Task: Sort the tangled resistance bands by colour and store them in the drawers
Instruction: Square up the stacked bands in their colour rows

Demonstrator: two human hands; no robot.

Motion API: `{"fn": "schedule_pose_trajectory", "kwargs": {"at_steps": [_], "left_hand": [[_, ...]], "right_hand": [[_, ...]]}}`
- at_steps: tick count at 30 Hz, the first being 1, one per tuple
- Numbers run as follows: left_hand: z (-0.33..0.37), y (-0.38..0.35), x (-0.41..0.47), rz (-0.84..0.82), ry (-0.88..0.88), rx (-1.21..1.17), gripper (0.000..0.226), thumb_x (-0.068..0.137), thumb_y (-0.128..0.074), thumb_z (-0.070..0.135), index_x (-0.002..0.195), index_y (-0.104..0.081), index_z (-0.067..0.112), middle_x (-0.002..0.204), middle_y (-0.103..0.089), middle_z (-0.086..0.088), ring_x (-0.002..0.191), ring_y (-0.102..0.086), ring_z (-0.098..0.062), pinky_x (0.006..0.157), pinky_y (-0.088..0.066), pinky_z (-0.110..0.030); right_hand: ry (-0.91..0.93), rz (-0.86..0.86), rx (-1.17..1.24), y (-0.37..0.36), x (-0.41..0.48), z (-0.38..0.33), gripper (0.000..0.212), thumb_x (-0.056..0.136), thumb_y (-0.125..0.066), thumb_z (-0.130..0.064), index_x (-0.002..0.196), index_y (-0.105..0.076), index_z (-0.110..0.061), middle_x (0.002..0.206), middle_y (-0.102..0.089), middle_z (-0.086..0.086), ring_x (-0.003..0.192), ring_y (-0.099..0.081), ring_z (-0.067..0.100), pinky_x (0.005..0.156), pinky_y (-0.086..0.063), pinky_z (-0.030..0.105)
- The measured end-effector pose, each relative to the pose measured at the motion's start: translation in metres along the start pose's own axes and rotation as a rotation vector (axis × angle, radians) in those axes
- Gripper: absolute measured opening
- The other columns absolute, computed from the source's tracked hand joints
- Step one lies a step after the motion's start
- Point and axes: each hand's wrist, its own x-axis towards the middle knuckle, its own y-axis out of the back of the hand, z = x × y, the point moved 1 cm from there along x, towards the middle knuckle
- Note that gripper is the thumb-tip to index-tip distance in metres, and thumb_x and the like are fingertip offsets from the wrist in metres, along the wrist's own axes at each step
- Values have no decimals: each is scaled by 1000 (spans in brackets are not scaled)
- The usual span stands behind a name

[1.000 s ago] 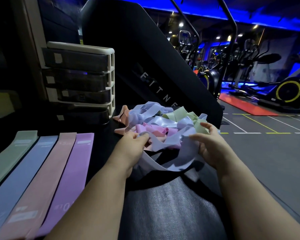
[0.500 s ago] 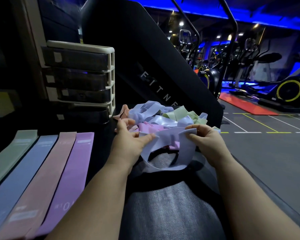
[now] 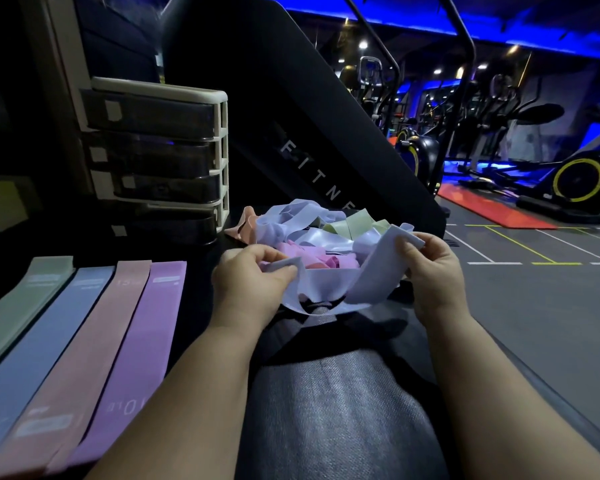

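Note:
A tangled heap of resistance bands (image 3: 312,233) in pale blue, green, pink and peach lies on the dark surface in front of me. My left hand (image 3: 250,282) pinches one end of a pale blue band (image 3: 329,289) at the heap's near edge. My right hand (image 3: 430,268) pinches the other end, lifted higher. The band sags in a loop between them. A cream drawer unit (image 3: 160,157) with several dark drawers, all closed, stands at the back left.
Green (image 3: 14,313), blue (image 3: 42,344), peach (image 3: 84,358) and purple (image 3: 136,348) bands lie flat side by side at the left. A black slanted machine panel (image 3: 291,116) rises behind the heap. My grey-clad leg (image 3: 326,410) is below. Gym floor and exercise machines (image 3: 568,174) spread to the right.
Both hands have drawn the pale blue band out of the heap toward me. They have moved apart, the right end rising, so the band now hangs as an open loop.

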Motion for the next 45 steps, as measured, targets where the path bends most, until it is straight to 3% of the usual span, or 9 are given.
{"fn": "schedule_pose_trajectory", "kwargs": {"at_steps": [8,14,20,24,28,35,37,40,45], "left_hand": [[24,18,-6,7,47,-53,18,87,-63,25,72,-53,21,72,-59,6,67,-53,-15,61,-39,-28],[26,53,-25,-71,111,-98,12,89,-64,24,86,-61,13,78,-63,-1,72,-54,-17,70,-44,-33],[14,95,-51,-57,175,-87,9,91,-63,22,86,-59,15,75,-55,2,74,-48,-17,69,-38,-32],[9,124,-66,-140,188,-39,12,90,-65,21,94,-54,23,76,-61,-7,73,-52,-20,68,-40,-32],[1,153,-80,-278,174,81,21,87,-65,25,99,-55,40,79,-67,-16,70,-54,-20,71,-40,-32],[-9,188,-94,-255,164,259,9,88,-61,29,92,-53,33,81,-67,-10,63,-55,-19,61,-48,-33],[-13,196,-96,-246,150,289,10,89,-60,32,94,-52,34,78,-68,-3,70,-63,-19,72,-54,-37],[-21,210,-98,-260,161,329,10,89,-61,35,94,-54,30,83,-71,10,78,-67,-9,80,-55,-33],[-35,235,-95,-240,163,350,17,86,-63,35,83,-58,19,61,-62,9,57,-53,-7,62,-44,-23]], "right_hand": [[109,188,-180,5,7,10,16,96,-62,-26,82,-53,-27,73,-53,-8,64,-47,4,61,-40,18],[56,212,-195,1,5,15,16,94,-62,-35,85,-52,-27,83,-58,-1,75,-53,14,68,-45,31],[-91,166,-127,-18,-14,18,32,74,-58,-55,85,-54,-25,82,-60,4,78,-55,21,74,-46,42],[-128,128,-103,-32,-30,11,39,80,-59,-49,99,-58,-15,86,-64,11,75,-61,24,75,-52,43],[-116,92,-145,-53,-44,2,30,85,-67,-48,83,-56,-20,71,-59,6,58,-53,19,62,-47,35],[-174,-10,-177,-92,-57,-4,27,88,-70,-36,82,-57,-13,67,-57,8,61,-53,22,55,-45,31],[-235,-33,-141,-109,-58,-7,27,90,-69,-33,78,-56,-12,62,-55,6,53,-52,19,51,-48,30],[-301,-131,-141,-138,-63,-11,33,94,-63,-26,69,-50,-11,46,-44,-1,31,-37,7,36,-34,17],[-432,-223,-227,-184,-71,-16,15,84,-48,3,71,-52,-4,49,-45,11,30,-38,14,38,-29,17]]}}
